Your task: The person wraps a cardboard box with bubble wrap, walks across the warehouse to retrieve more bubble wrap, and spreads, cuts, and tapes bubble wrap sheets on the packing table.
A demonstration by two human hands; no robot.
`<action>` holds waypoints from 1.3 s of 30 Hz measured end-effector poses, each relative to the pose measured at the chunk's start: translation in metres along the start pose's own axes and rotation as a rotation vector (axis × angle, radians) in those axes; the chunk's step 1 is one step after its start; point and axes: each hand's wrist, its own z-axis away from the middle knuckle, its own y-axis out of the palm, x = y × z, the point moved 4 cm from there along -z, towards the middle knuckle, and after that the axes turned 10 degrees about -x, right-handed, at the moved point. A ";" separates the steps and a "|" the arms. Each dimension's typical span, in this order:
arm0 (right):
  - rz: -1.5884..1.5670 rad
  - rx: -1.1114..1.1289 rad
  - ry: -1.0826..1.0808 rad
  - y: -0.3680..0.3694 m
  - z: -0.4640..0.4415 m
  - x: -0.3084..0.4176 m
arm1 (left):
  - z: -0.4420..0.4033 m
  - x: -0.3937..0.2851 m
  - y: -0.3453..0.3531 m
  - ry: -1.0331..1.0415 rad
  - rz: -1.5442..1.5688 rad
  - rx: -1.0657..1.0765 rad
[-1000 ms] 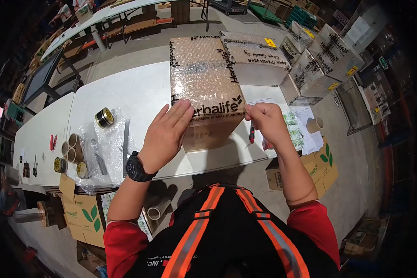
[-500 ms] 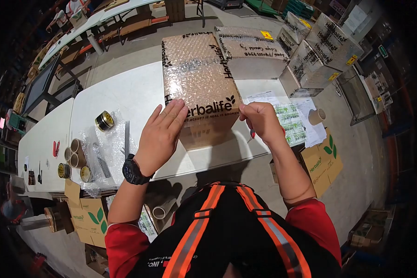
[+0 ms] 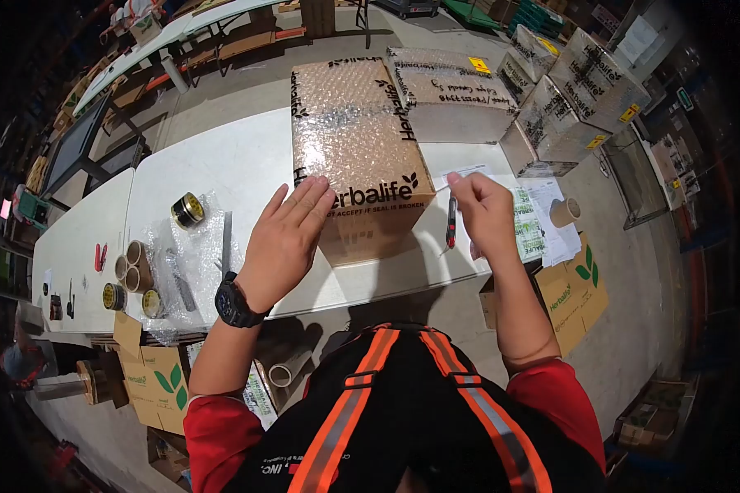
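My left hand point(image 3: 294, 223), with a black watch on its wrist, lies flat with fingers stretched on the near left edge of a box point(image 3: 353, 148). This carton is covered in bubble wrap, with printed Herbalife tape along its edges. My right hand point(image 3: 487, 212) is closed, thumb against the curled fingers, just off the box's near right corner. A thin pale sliver shows between its fingertips and the box; I cannot make out what it is. Beside that hand, a red and black utility knife point(image 3: 451, 223) appears to lie on the white table point(image 3: 189, 172).
Wrapped boxes point(image 3: 452, 90) stand behind and to the right. Papers point(image 3: 551, 218) and a cardboard tube point(image 3: 564, 212) lie at right. Tape rolls point(image 3: 187, 210), tube cores point(image 3: 139, 278), bubble wrap point(image 3: 171, 263) and red-handled scissors point(image 3: 100, 257) are at left. People work at a far table.
My right hand has moved away from the box corner, to the right, uncovering more of the utility knife. My left hand stays on the box.
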 end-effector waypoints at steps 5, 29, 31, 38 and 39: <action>0.430 0.159 -0.737 0.047 0.038 0.059 | -0.004 -0.004 0.001 0.014 -0.010 0.033; -0.376 0.241 0.077 0.025 0.003 -0.050 | 0.064 0.028 0.035 -1.032 1.125 -0.299; -0.541 0.297 0.313 0.026 0.013 -0.047 | 0.061 0.020 0.034 -1.082 1.176 -0.297; -0.978 0.408 0.468 0.047 0.020 -0.050 | 0.048 0.011 0.036 -1.183 1.338 -0.329; -0.978 0.407 0.468 0.047 0.020 -0.049 | 0.048 0.010 0.037 -1.183 1.339 -0.328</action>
